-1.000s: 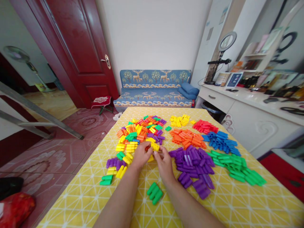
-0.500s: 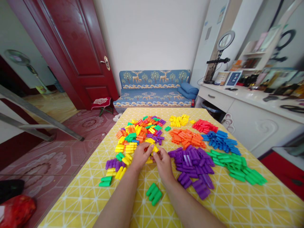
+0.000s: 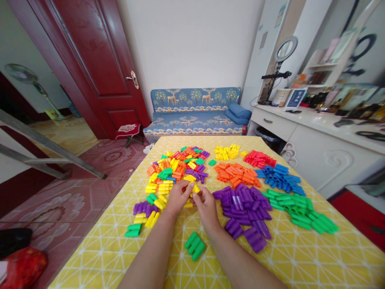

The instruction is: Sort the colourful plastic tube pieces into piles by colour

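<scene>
My left hand (image 3: 178, 198) and my right hand (image 3: 206, 205) meet at the table's middle, fingers pinched together on a small yellow block piece (image 3: 195, 188). Just beyond them lies a mixed heap of coloured plastic blocks (image 3: 177, 165). To the right a purple pile (image 3: 245, 206) sits beside my right hand. A small green cluster (image 3: 195, 245) lies between my forearms. Yellow, purple and green blocks (image 3: 147, 210) lie left of my left hand.
Sorted piles lie on the yellow patterned tablecloth (image 3: 300, 257): yellow (image 3: 227, 152), orange (image 3: 237, 175), red (image 3: 260, 159), blue (image 3: 281, 178), green (image 3: 297, 210). A blue sofa (image 3: 195, 110) and red door (image 3: 99, 68) stand behind. A white dresser (image 3: 319, 148) is to the right.
Both hands stayed together at the same spot, shifting their pinch on the yellow piece slightly. The view drifted a little.
</scene>
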A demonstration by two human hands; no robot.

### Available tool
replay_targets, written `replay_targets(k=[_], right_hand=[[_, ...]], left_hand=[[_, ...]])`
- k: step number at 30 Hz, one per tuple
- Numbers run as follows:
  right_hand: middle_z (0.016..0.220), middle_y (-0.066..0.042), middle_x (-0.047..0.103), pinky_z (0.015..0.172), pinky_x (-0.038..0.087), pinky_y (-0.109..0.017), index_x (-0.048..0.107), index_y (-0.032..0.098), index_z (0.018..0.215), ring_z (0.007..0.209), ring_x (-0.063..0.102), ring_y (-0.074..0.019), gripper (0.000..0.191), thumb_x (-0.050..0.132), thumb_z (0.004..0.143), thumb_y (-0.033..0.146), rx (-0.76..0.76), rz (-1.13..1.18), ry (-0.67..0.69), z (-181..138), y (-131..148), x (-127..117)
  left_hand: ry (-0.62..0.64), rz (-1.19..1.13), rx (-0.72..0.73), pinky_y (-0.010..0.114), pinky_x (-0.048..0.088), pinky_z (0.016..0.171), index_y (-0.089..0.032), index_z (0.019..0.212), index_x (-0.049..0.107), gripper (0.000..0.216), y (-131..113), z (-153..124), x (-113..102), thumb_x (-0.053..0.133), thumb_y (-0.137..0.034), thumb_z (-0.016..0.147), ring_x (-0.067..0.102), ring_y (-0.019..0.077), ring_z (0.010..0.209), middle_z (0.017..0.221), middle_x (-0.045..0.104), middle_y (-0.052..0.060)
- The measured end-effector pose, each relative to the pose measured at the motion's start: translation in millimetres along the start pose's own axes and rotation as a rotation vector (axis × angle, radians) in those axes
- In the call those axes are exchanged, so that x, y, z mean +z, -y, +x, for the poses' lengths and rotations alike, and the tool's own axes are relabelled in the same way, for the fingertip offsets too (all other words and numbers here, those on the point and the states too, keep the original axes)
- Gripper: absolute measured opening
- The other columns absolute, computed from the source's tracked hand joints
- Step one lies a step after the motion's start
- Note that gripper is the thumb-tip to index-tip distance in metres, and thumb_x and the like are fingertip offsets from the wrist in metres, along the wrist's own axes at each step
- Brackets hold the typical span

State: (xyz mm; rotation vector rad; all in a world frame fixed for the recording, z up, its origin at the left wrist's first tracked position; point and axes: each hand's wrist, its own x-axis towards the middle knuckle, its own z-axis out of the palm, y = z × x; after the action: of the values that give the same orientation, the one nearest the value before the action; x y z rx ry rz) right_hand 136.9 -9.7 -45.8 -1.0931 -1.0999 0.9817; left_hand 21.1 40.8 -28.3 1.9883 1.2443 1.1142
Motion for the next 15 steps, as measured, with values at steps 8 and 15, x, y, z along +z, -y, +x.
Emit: replay_targets(k=[8, 15], right_hand=[[0.084, -0.003, 0.066, 0.064, 0.051, -0.028, 0.058, 0.019, 0.098, 0.072, 0.063, -0.0179, 0.024, 0.058, 0.082, 0.037, 0.001, -0.028, 0.004, 1, -7, -1], [0.074, -0.001, 0.063, 0.058, 0.049, -0.027, 0.059, 0.019, 0.091, 0.064, 0.061, -0.017, 0.027, 0.06, 0.081, 0.044, 0.048, 0.056, -0.02, -1, 3, 0]], left_hand=[[-0.007, -0.003, -0.014, 0.022, 0.032, 0.057, -0.015, 0.063, 0.055, 0.038, -2, 1, 0, 0.048, -0.042, 0.088, 0.044, 0.0115, 0.061, 0.061, 0.049, -0.001], [0.01, -0.009, -0.017, 0.022, 0.031, 0.057, -0.015, 0.063, 0.053, 0.04, 0, 0, 0, 0.047, -0.045, 0.088, 0.043, 0.011, 0.061, 0.06, 0.047, -0.002]])
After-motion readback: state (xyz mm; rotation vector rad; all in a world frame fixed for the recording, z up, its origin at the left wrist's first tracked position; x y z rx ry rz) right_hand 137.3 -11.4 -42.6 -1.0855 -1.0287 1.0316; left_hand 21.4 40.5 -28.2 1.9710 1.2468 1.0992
